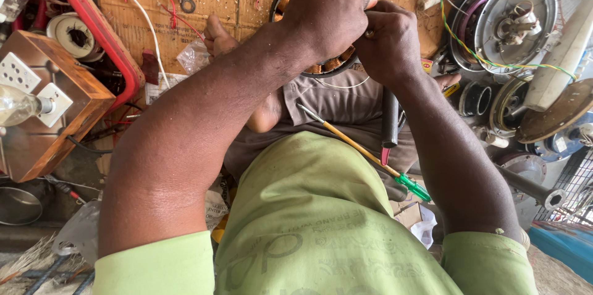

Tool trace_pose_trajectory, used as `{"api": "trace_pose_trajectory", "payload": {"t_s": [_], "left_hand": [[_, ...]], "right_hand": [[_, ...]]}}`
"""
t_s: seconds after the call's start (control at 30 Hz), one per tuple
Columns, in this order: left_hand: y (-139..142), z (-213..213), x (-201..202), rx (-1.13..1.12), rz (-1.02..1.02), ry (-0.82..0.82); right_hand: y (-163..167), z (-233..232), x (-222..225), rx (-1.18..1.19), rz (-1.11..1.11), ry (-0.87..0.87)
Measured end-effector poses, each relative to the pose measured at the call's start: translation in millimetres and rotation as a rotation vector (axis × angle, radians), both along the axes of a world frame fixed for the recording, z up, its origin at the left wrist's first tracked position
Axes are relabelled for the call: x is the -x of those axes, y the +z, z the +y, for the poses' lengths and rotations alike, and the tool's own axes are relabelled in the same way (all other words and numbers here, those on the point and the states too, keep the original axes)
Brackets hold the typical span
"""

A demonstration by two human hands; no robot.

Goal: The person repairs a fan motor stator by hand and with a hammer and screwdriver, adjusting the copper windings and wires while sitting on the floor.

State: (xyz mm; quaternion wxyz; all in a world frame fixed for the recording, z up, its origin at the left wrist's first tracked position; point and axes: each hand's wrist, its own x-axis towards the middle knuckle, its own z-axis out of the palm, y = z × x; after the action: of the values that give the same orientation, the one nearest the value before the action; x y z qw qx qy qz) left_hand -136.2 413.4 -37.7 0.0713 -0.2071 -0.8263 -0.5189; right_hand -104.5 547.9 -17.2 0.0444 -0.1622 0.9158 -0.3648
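- Light green short-sleeved shirt point(321, 221), worn and a little stained, filling the lower middle below the hands.
- Faded printed lettering and a large rounded mark across the shirt front, dull grey-green, hard to make out.
- Left sleeve point(154, 267) ending in a plain hem above the elbow, down at the bottom edge.
- Right sleeve point(488, 264) cut the same, with a small speck of dirt at the hem.
- Grey-brown trousers point(333, 103) with a stitched seam and creases, just below the hands.
- Forearms bare from sleeve to wrist; no watch, ring or band on left hand point(330, 8) or right hand point(389, 42).
- Bare foot point(219, 38) beside the left forearm.
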Motion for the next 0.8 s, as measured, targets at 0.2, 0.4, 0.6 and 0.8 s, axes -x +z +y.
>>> {"api": "trace_pose_trajectory", "payload": {"t_s": [0.2, 0.4, 0.6, 0.8], "left_hand": [[4, -3, -1, -0.031, 0.004, 0.007], [4, -3, -1, -0.039, 0.025, 0.012], [2, -3, -2, -0.031, -0.022, 0.007], [2, -4, -1, -0.033, -0.016, 0.004]], "right_hand": [[5, 8, -4, 0.047, -0.241, -0.151], [4, 5, 2, 0.024, -0.283, -0.204], [4, 4, 6, -0.028, -0.141, -0.123], [4, 1, 10, -0.087, -0.141, -0.135]]}}
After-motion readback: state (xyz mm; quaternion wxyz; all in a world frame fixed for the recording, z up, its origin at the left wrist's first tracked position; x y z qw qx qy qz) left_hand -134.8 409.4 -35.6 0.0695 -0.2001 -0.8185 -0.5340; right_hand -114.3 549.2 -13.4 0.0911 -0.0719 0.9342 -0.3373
